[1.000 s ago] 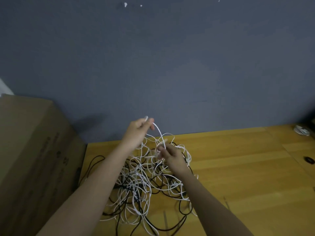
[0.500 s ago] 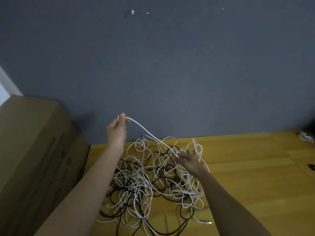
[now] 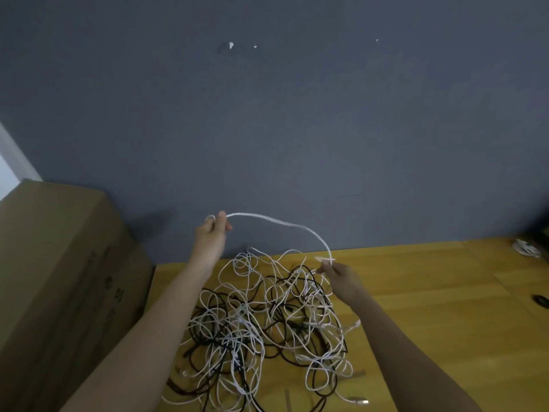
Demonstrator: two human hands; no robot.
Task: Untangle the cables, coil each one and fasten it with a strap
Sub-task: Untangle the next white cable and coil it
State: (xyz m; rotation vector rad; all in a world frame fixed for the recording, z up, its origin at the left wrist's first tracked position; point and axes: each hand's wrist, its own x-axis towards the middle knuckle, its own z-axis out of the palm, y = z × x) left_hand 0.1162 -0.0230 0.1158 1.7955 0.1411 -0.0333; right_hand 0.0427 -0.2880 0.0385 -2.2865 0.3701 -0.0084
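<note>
A tangled heap of thin white and black cables (image 3: 261, 325) lies on the wooden table (image 3: 430, 307). One white cable (image 3: 282, 223) arcs through the air above the heap. My left hand (image 3: 212, 236) pinches its end, raised near the wall. My right hand (image 3: 341, 276) pinches the same cable lower down, at the heap's upper right edge. A loose connector end (image 3: 361, 400) lies at the heap's lower right.
A large cardboard box (image 3: 59, 278) stands at the left, close to the heap. The grey wall (image 3: 297, 129) rises right behind the table. A small white coiled item (image 3: 527, 248) and a dark round object (image 3: 540, 300) sit at the far right.
My right hand has closed on the white cable and moved right, away from my left hand. The length of cable between the hands has grown into a long arc.
</note>
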